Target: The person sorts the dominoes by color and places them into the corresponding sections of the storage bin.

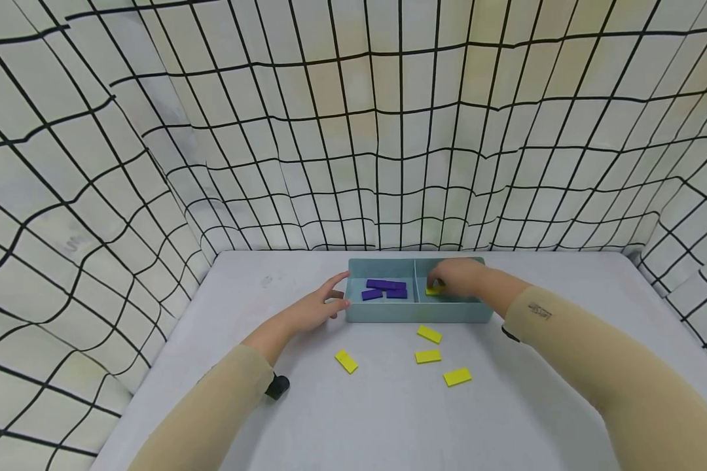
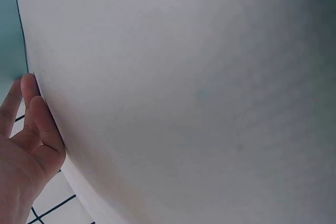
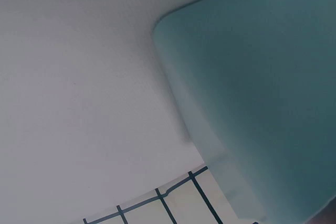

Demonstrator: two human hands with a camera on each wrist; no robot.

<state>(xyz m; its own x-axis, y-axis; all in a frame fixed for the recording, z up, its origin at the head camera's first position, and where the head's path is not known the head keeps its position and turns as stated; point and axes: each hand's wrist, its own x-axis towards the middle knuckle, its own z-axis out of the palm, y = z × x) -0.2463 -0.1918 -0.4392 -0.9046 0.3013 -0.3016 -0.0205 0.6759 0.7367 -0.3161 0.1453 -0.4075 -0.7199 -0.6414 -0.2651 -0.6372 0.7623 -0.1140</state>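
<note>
A teal two-compartment tray (image 1: 412,313) sits mid-table in the head view. Its left compartment holds several purple tiles (image 1: 384,288). My right hand (image 1: 440,284) reaches into the right compartment, its fingers curled over a yellow tile (image 1: 432,290) low inside it. My left hand (image 1: 337,296) rests on the table with straight fingers against the tray's left end. The left wrist view shows only the left hand's fingers (image 2: 32,124) beside the pale table. In the right wrist view the tray wall (image 3: 262,77) fills the right side and no hand shows.
Several yellow tiles lie loose on the grey table (image 1: 389,418) in front of the tray: one at the left (image 1: 346,361) and three near the middle (image 1: 428,356). Grid-patterned cloth walls (image 1: 353,131) enclose the table on three sides.
</note>
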